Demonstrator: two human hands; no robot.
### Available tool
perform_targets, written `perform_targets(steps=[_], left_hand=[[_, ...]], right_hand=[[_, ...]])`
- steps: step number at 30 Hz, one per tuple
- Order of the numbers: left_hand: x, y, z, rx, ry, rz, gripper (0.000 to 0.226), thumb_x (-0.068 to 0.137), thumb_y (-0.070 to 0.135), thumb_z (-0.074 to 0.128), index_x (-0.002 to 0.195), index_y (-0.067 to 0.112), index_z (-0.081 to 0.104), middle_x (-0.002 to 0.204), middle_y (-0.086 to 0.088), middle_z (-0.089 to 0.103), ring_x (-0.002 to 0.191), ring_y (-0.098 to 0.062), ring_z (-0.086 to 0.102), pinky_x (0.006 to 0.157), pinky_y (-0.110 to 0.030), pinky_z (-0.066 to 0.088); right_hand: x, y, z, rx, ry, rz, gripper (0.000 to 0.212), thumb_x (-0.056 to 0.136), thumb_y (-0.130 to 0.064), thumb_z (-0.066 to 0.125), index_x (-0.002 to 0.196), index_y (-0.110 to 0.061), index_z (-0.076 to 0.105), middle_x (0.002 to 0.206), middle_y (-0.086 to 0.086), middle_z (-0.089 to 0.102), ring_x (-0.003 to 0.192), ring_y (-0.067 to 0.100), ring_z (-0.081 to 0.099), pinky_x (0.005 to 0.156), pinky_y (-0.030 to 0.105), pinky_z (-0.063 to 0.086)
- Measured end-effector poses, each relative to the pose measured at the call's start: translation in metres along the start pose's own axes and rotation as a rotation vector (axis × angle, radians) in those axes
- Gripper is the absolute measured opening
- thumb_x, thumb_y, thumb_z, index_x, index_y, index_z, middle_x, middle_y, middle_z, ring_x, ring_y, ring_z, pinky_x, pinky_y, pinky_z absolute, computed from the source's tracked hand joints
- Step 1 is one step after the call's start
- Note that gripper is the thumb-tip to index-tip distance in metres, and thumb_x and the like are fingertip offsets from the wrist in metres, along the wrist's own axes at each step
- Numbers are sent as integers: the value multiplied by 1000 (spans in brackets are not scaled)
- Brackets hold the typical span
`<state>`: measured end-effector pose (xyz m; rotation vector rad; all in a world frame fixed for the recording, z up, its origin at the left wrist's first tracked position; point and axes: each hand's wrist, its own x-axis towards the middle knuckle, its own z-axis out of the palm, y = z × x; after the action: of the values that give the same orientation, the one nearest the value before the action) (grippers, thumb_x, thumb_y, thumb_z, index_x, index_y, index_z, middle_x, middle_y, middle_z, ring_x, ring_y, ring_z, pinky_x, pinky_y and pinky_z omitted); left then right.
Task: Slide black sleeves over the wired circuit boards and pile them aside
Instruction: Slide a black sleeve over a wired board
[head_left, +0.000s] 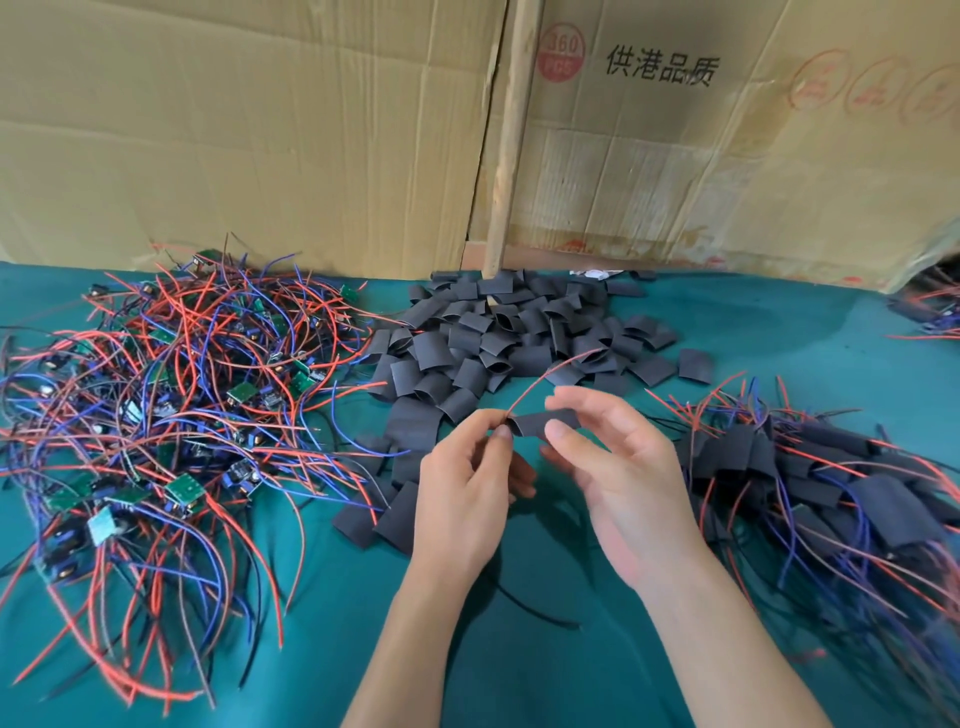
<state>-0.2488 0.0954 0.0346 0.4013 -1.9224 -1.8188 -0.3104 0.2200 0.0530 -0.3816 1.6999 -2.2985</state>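
While we hold one black sleeve (543, 422) up between both hands above the green cloth (519, 670), the job looks partway done. Our left hand (465, 493) pinches the sleeve's left end between thumb and forefinger, right where a red wire (550, 371) comes out and arcs up toward the far side. Our right hand (618, 478) steadies the sleeve's right end with its thumb and a fingertip, the other fingers spread loosely and the palm turned toward us. Both forearms reach in from the near edge, the hands close together at the middle of the scene. We cannot see the board itself, so we judge it is inside the sleeve or nearly so; a dark wire (530, 605) trails onto the cloth below the hands, though we cannot tell whether it belongs to this piece.

Just beyond the hands lies the heap of empty sleeves (498, 338), still plentiful. To the right sits the finished pile (831, 483), sleeved boards with red and blue wires sticking out, already a fair heap. To the left spreads the tangle of bare green boards (171, 395) and wires, larger than the finished pile, so we reckon more than half the work is left. Cardboard boxes (260, 130) stand along the far edge of the cloth.
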Motion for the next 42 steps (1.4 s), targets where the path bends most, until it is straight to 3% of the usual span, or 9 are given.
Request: perform_targets(steps=[4,9,15,21,25,29,32,37,42], left_hand=[[0,1,0,-13,-8,-5,31,104,17,45,87,32,65,68,-8,71,62,-26,69,57,-26,48],[0,-1,2,-12,-22,-25,29,105,10,46,88,21,67,66,-11,67,57,-22,65,54,-21,45],[-1,-2,4,-11,-34,-62,28,104,10,47,88,18,68,69,-17,65,55,-19,60,51,-17,44],[0,-3,3,25,-38,-59,29,103,11,47,86,20,68,67,-14,65,52,-17,59,52,-17,44],[0,-3,4,59,-50,-47,27,102,13,52,89,23,73,62,-5,63,51,-15,57,55,-23,48],[1,-3,2,123,-49,3,22,101,18,56,94,22,76,62,-1,64,49,-11,51,56,-24,47],[0,-2,1,126,-55,3,23,101,21,58,107,26,79,61,6,65,50,-8,52,56,-19,47],[-1,1,0,135,-105,-17,33,90,14,51,99,31,78,69,7,70,55,-10,58,57,-20,48],[0,2,-2,62,-64,-17,47,71,17,52,113,25,73,88,9,74,83,-10,70,74,-15,52]], right_hand=[[0,-1,-1,90,11,35,44,68,-5,82,111,-11,74,105,7,75,89,14,69,95,39,55],[7,-11,-14,181,172,-40,28,78,10,74,98,-10,74,85,0,74,78,14,69,76,25,59],[14,-28,-41,326,365,-124,23,79,1,76,100,-8,72,86,1,71,87,15,69,82,23,57],[11,-24,-35,187,276,-137,25,83,7,74,103,-9,71,83,-1,73,79,14,68,79,24,57],[7,-18,-22,64,198,-64,45,79,12,75,117,-12,67,90,3,77,86,17,71,86,31,56],[4,-8,-5,151,131,39,71,60,1,82,127,-11,60,85,5,78,85,16,73,75,24,58],[5,-7,-2,305,147,121,79,56,2,80,131,-9,55,85,7,78,86,14,75,69,21,57],[5,-4,-2,283,158,183,76,54,1,80,127,-9,61,89,10,78,79,16,72,68,21,55],[9,-7,-12,371,211,141,56,62,5,76,117,-4,67,80,5,75,65,11,69,59,17,52]])
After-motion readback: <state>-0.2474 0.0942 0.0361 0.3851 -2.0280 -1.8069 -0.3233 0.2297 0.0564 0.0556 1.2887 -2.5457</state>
